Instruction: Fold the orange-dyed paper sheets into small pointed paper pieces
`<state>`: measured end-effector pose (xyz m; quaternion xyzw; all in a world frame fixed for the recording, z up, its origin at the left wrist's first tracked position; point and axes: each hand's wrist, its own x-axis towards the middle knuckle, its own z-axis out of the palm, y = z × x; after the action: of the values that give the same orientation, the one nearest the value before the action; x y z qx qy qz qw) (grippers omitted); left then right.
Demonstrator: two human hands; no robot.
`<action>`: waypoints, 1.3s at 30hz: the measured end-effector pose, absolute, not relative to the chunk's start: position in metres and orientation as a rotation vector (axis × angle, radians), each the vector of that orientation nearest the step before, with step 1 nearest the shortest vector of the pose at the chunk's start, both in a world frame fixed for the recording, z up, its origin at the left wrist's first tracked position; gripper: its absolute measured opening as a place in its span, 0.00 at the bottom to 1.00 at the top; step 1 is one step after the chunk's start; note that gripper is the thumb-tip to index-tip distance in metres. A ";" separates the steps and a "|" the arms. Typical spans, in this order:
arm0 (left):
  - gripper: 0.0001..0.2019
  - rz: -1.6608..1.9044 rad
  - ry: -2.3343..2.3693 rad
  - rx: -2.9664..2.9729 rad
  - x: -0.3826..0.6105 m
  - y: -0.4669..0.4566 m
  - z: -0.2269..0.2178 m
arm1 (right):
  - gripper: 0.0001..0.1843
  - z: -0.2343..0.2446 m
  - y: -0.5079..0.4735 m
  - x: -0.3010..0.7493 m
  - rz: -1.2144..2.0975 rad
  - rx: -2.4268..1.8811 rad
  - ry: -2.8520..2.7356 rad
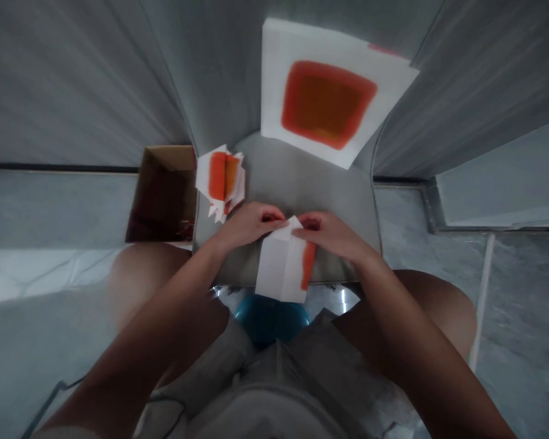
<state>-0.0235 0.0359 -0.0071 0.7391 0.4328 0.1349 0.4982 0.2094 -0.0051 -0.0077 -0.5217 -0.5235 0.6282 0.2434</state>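
Where my fingertips meet: the top corner of a folded sheet (281,265), white with an orange strip down the side under my right hand; both hands hold it there.
Left hand (251,222): knuckles up, fingers curled and drawn together, with thumb and fingertips pinching the sheet's top edge from my left.
Right hand (332,235): fingers curled and bunched close, their tips pinching the same top edge from my right, almost touching the left fingertips.
Lie of the sheet: flat on the tabletop, running from my fingertips back toward my body, its near end hanging just over the table's near edge.
Tabletop (297,177): grey, bare just beyond my knuckles.
Pile of folded papers (222,180): just beyond my left knuckles and off to the left, at the table's edge; white with orange showing, near my fingers but not touching them.
Stack of flat sheets (333,91): well beyond both hands, white, with a large orange square on the top sheet.
Cardboard box (165,192): left of my left wrist, beside the table, open and dark inside.
Blue round thing (269,317): below the sheet's near end, between my knees; I cannot tell what it is.
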 end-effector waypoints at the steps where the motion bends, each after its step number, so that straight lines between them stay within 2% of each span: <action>1: 0.17 0.319 1.045 1.788 -0.024 0.036 -0.007 | 0.10 -0.007 -0.005 0.209 1.705 -1.437 -1.429; 15: 0.19 0.276 1.027 1.651 -0.026 0.040 -0.007 | 0.10 -0.005 -0.006 0.209 1.731 -1.425 -1.391; 39: 0.17 0.394 1.089 1.746 -0.024 0.036 -0.012 | 0.11 -0.004 -0.005 0.208 1.722 -1.413 -1.307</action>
<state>-0.0242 0.0360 -0.0123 0.7217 0.4503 0.1628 0.4998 0.2076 -0.0051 -0.0040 -0.5259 -0.4866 0.6407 0.2758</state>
